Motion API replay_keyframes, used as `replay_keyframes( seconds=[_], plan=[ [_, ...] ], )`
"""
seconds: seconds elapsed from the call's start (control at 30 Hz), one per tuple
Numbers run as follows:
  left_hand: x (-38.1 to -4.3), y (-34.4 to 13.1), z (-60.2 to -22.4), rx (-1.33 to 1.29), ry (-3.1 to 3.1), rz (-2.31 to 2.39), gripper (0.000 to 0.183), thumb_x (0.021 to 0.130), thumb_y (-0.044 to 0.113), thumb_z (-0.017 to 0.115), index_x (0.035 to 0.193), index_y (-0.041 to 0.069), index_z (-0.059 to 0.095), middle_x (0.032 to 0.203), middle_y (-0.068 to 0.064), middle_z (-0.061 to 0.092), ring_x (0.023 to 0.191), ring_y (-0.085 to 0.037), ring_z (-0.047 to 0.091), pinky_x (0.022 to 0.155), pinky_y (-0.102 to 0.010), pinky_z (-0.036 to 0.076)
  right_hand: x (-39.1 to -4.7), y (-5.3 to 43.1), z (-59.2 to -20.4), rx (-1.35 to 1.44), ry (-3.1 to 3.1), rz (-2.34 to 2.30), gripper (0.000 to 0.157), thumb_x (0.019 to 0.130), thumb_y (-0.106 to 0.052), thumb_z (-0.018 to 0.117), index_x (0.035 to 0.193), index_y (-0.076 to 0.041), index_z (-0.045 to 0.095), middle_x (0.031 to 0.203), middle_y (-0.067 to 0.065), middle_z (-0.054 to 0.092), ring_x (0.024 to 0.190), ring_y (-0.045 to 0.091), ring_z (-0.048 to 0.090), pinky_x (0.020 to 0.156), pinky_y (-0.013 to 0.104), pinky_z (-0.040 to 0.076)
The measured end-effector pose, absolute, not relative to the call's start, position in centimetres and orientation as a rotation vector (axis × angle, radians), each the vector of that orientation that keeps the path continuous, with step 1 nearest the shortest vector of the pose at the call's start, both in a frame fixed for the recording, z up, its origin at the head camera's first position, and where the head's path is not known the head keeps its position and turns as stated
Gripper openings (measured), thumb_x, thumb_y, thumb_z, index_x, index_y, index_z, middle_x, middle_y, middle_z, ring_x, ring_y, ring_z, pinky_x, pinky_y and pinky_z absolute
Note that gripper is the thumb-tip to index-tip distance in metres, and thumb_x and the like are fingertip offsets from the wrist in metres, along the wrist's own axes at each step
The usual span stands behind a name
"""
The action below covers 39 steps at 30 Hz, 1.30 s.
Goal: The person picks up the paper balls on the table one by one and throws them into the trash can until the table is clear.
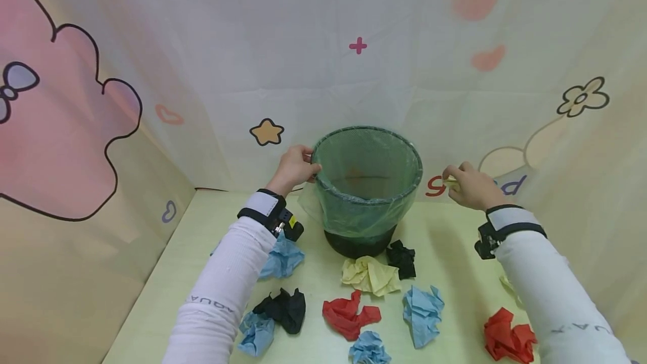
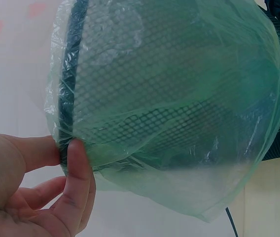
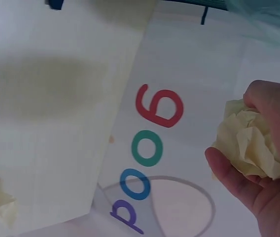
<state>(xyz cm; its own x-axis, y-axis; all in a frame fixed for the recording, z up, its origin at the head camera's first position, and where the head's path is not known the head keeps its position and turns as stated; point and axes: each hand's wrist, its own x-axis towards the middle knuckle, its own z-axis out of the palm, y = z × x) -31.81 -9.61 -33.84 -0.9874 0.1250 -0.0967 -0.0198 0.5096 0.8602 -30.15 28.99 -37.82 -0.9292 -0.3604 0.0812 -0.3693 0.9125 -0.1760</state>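
A dark mesh wastebasket [image 1: 360, 246] lined with a thin green plastic bag [image 1: 349, 221] stands at the back of the table. My left hand [image 1: 297, 168] pinches its rim on the left side; in the left wrist view the thumb and fingers [image 2: 78, 163] grip the rim with the bag folded over it. To the right of the basket, my right hand [image 1: 472, 187] is raised and holds a crumpled ball of pale yellow paper [image 3: 251, 143] between thumb and fingers. From the head view most of that paper ball is hidden behind the hand.
Crumpled papers lie in front of the basket: yellow [image 1: 371, 276], black [image 1: 401, 260], red [image 1: 349, 314], and several blue ones, such as one at centre right [image 1: 423, 314]. Another red paper [image 1: 509, 336] and a partly hidden yellow one lie by the right forearm. A printed curtain [image 1: 303, 44] hangs behind.
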Motion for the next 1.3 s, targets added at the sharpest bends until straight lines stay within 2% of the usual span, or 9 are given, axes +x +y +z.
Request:
replay_keyframes(
  seconds=[0.27, 0.63, 0.9, 1.3],
  plan=[
    [-31.8, -9.6, -33.8, 0.097, 2.597, 1.495, 0.050, 0.088, 0.008, 0.061, 0.134, -0.001, 0.041, 0.125, -0.019, 0.049, 0.069, -0.018, 0.060, 0.078, -0.037, 0.056, -31.4, 28.7, -36.2, 0.643, -2.906, 0.278, 0.026, 0.080, -0.008, 0.058, 0.106, -0.006, 0.053, 0.092, 0.022, 0.047, 0.063, 0.027, 0.049, 0.047, 0.036, 0.044],
    [-32.1, -9.7, -34.0, 0.090, 2.600, 1.496, 0.050, 0.088, 0.008, 0.061, 0.133, -0.001, 0.042, 0.123, -0.018, 0.050, 0.074, -0.019, 0.061, 0.069, -0.027, 0.057, -31.5, 27.3, -33.7, 0.684, -2.913, 0.233, 0.029, 0.082, -0.007, 0.057, 0.110, -0.004, 0.054, 0.100, 0.026, 0.049, 0.067, 0.029, 0.052, 0.050, 0.037, 0.046],
    [-32.1, -9.9, -34.1, 0.096, 2.593, 1.507, 0.050, 0.088, 0.007, 0.060, 0.134, -0.001, 0.041, 0.124, -0.019, 0.049, 0.073, -0.019, 0.060, 0.076, -0.036, 0.056, -31.6, 26.3, -31.6, 0.715, -2.869, 0.234, 0.029, 0.082, -0.005, 0.055, 0.111, -0.004, 0.053, 0.098, 0.023, 0.048, 0.063, 0.027, 0.048, 0.049, 0.035, 0.042],
    [-32.1, -9.8, -34.0, 0.093, 2.598, 1.497, 0.050, 0.088, 0.008, 0.061, 0.133, -0.001, 0.042, 0.124, -0.018, 0.049, 0.077, -0.020, 0.062, 0.072, -0.030, 0.057, -31.8, 23.9, -29.9, 0.821, -2.806, 0.190, 0.028, 0.083, -0.005, 0.057, 0.110, -0.005, 0.055, 0.097, 0.021, 0.050, 0.071, 0.028, 0.051, 0.055, 0.040, 0.046]
  ],
)
